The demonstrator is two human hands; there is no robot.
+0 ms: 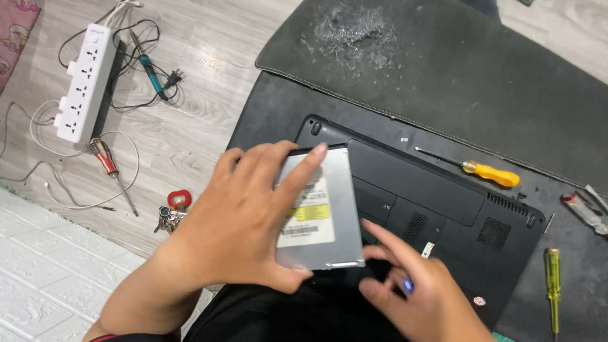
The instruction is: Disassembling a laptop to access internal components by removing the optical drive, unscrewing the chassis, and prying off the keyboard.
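Note:
My left hand (244, 218) grips a flat silver optical drive (326, 218) with a white and yellow label, thumb at its near edge and fingers over its far corner. The drive sits over the left part of a black laptop (443, 196) that lies upside down on a dark mat (443, 69). My right hand (418, 288) rests on the laptop's near edge just right of the drive, index finger stretched toward the drive's lower right corner; it holds nothing. A blue-painted nail shows on that hand.
A yellow-handled screwdriver (491, 172) lies on the mat behind the laptop; a slim yellow tester screwdriver (553, 288) lies at right. On the wooden floor at left are a white power strip (85, 82), a red-handled screwdriver (109, 166), a soldering iron (152, 71), cables and keys (170, 215).

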